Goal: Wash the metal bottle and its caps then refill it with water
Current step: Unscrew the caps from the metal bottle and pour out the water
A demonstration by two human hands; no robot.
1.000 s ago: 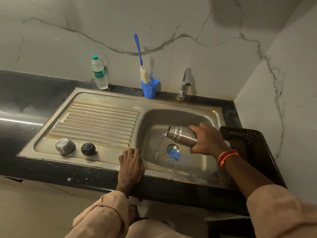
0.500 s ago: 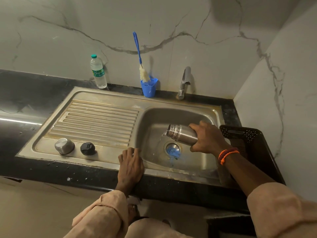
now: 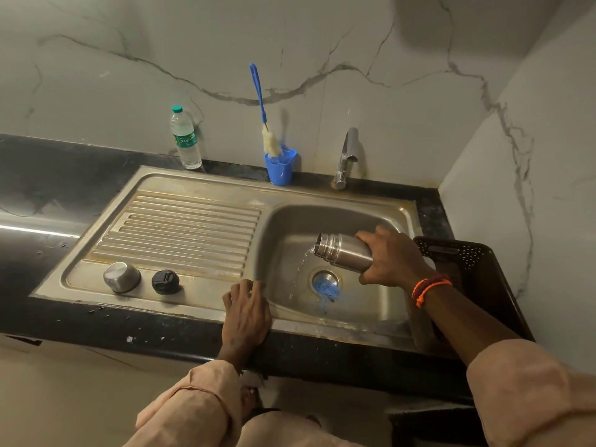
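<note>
Head view: emptying the metal bottle point(image 3: 343, 254) over the sink point(image 3: 348, 217) basin.
Right hand point(image 3: 392, 258) fingers wrap the tilted bottle's base; left hand point(image 3: 246, 312) rests flat, fingers relaxed, holding nothing, on the near rim. Wet rigid steel is likely slippery: grip mid-body.

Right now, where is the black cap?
In the head view, the black cap sits on the sink's draining board, front left, just right of the steel cap.

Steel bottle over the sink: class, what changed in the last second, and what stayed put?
Little changed: the right hand keeps its grip on the tilted steel bottle, water still pouring into the steel sink basin. The left hand stays on the sink edge; the steel cap and black cap have not moved.
</note>
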